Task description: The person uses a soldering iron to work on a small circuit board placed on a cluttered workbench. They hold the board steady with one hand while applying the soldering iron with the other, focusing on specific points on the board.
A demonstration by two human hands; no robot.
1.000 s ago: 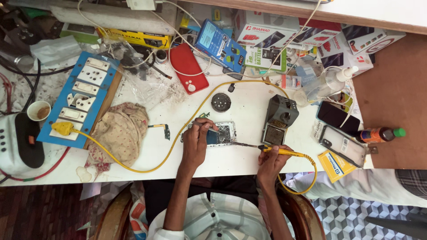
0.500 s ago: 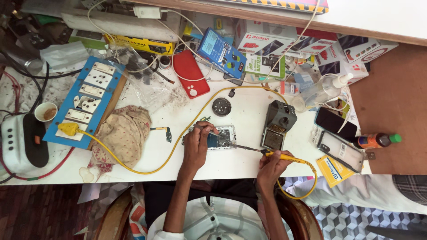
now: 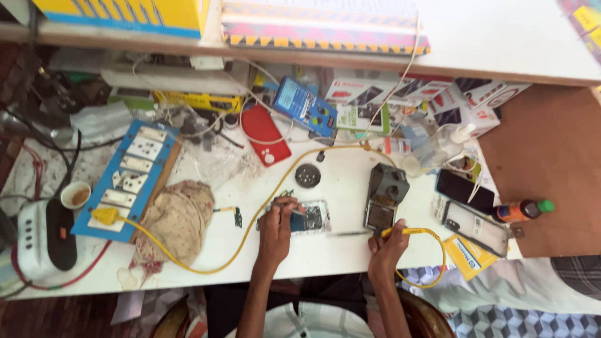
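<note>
Left hand (image 3: 277, 226) fingers pinch tweezers (image 3: 294, 209) over opened phone (image 3: 307, 218); right hand (image 3: 387, 241) fingers grasp yellow soldering iron (image 3: 363, 233) on bench (image 3: 338, 188).

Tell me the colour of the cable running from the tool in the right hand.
Yellow: the cable loops across the white table, clearest in the head view.

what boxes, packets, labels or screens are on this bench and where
Blue carded packet: back centre, tilted.
White phone boxes: back right, red and black pictures.
Yellow packet: front right edge, flat.
Dark phone screen: right, black, blank.
Yellow and blue box: shelf, top left.
</note>
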